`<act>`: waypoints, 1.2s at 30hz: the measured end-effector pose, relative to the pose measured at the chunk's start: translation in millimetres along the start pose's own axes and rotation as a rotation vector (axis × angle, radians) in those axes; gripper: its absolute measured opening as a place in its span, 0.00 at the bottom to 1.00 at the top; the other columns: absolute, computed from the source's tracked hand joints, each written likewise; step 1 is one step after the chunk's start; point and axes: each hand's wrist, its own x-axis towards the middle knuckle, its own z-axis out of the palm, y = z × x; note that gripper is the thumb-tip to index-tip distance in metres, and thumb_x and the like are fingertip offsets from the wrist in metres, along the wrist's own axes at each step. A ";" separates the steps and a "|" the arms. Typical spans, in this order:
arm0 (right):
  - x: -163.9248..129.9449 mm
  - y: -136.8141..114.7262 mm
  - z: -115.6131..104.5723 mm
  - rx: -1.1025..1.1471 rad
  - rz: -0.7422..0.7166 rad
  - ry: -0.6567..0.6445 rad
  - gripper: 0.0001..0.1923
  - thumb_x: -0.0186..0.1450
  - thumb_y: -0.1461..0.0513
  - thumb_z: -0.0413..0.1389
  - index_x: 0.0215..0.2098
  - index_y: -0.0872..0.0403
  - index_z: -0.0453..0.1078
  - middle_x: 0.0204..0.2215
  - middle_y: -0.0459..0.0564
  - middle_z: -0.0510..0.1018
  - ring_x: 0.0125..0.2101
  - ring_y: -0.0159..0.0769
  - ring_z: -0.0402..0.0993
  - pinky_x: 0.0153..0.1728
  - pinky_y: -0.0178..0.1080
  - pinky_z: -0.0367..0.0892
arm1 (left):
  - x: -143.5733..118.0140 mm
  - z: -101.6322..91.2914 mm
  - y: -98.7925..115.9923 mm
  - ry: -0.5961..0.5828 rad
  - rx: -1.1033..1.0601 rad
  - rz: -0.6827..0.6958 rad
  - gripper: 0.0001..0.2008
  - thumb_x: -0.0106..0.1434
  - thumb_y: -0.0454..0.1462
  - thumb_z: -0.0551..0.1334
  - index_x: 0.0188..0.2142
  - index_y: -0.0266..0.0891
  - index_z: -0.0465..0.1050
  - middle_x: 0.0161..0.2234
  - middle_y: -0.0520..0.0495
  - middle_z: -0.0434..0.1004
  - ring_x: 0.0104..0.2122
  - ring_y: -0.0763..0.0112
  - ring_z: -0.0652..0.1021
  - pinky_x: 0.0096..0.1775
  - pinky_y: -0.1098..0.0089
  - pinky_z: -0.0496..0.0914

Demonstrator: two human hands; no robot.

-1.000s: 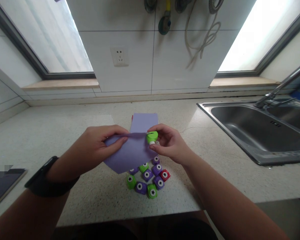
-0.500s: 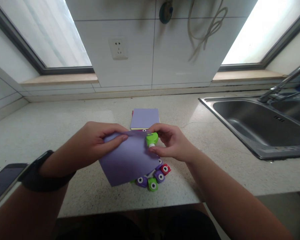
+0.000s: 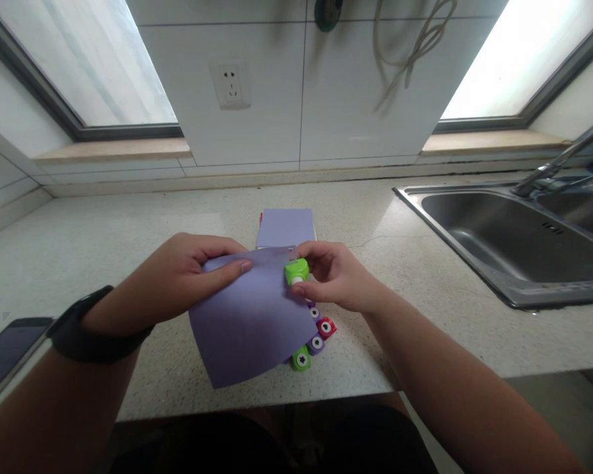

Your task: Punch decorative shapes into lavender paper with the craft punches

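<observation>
A sheet of purple paper is pinched along its upper left side by my left hand, thumb on top. Between the thumb and fingers of my right hand is a green craft punch, set at the sheet's upper right edge. Part of the sheet's edge seems to lie in the punch's slot. Below the paper's right side lie several small punches on the counter: a red one, a purple one and another green one. The sheet hides some of them.
Behind the hands lies a stack of coloured paper, purple on top. A phone rests at the left of the speckled counter. On the right is a steel sink with a faucet.
The paper and green punch have shifted slightly left, and the sheet's lower edge now hangs lower, covering more of the small punches. Both hands keep their hold.
</observation>
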 end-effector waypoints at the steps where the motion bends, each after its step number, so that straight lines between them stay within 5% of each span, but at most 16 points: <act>1: 0.1 0.3 -0.1 0.008 0.024 0.004 0.19 0.53 0.62 0.74 0.39 0.55 0.74 0.29 0.44 0.77 0.28 0.28 0.74 0.29 0.31 0.72 | 0.5 0.2 -0.2 -0.004 -0.011 0.000 0.15 0.68 0.48 0.62 0.39 0.43 0.84 0.33 0.51 0.85 0.31 0.67 0.81 0.37 0.71 0.75; 7: 1.4 4.8 0.8 -0.005 0.039 0.007 0.19 0.53 0.61 0.74 0.38 0.55 0.74 0.29 0.45 0.77 0.28 0.28 0.74 0.28 0.32 0.72 | 1.4 0.2 -2.8 -0.020 -0.008 0.026 0.14 0.69 0.48 0.62 0.40 0.43 0.84 0.33 0.51 0.85 0.31 0.67 0.81 0.37 0.72 0.75; 17: -1.1 4.3 -1.1 -0.219 -0.278 0.010 0.20 0.53 0.65 0.73 0.43 0.53 0.76 0.39 0.49 0.79 0.41 0.35 0.77 0.47 0.40 0.72 | -4.6 -4.7 -3.8 -0.036 0.119 0.202 0.14 0.70 0.45 0.61 0.47 0.48 0.83 0.38 0.52 0.87 0.32 0.71 0.82 0.36 0.75 0.73; 36: -3.0 2.8 -2.5 -0.310 -0.315 0.029 0.20 0.53 0.63 0.73 0.43 0.52 0.77 0.41 0.51 0.81 0.44 0.39 0.78 0.51 0.43 0.72 | -7.8 -5.1 -5.4 -0.018 0.173 0.245 0.13 0.71 0.44 0.61 0.50 0.53 0.82 0.36 0.54 0.86 0.30 0.71 0.81 0.34 0.74 0.70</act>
